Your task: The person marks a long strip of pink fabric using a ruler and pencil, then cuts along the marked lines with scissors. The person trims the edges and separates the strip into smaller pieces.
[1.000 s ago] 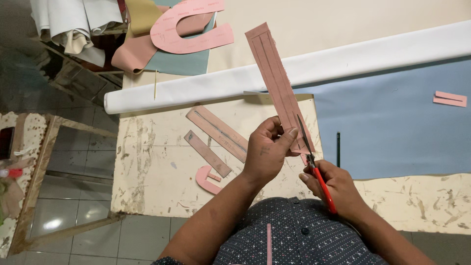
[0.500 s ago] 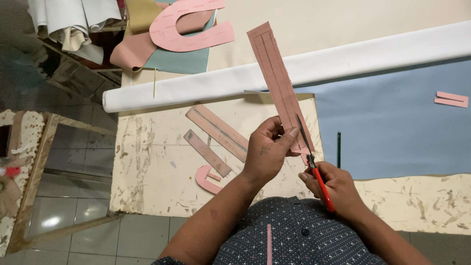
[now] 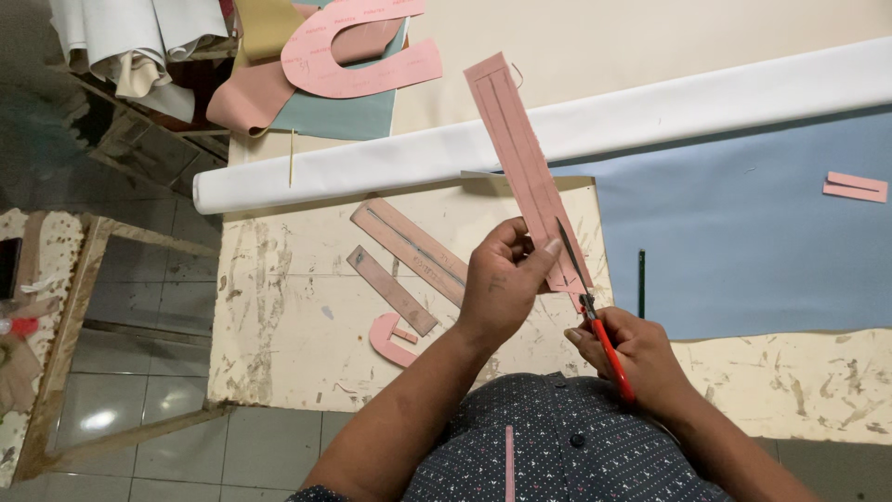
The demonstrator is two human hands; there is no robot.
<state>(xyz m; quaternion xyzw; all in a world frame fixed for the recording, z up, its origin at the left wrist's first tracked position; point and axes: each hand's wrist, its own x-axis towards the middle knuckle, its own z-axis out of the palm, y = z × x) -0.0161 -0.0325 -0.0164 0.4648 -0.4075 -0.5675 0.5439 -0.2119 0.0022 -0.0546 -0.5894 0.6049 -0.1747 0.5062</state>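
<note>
Head camera, looking down: the left hand (image 3: 502, 284) pinches the lower end of a long pink strip (image 3: 522, 158), holding it raised and tilted above the paint-worn table (image 3: 279, 307). Just right of it, the right hand (image 3: 636, 358) grips red-handled scissors (image 3: 595, 311), blades parted against the strip's lower edge. A white roll (image 3: 650, 116) and blue sheet (image 3: 743, 242) lie beyond.

white roll (image 3: 557, 139) running off the right edge, scissors' red handles (image 3: 613, 358) mostly buried in the right hand (image 3: 641, 358), pink strip's (image 3: 520, 149) bottom end tucked behind the left hand (image 3: 502, 284), pink templates (image 3: 358, 56) clipped at the top
</note>
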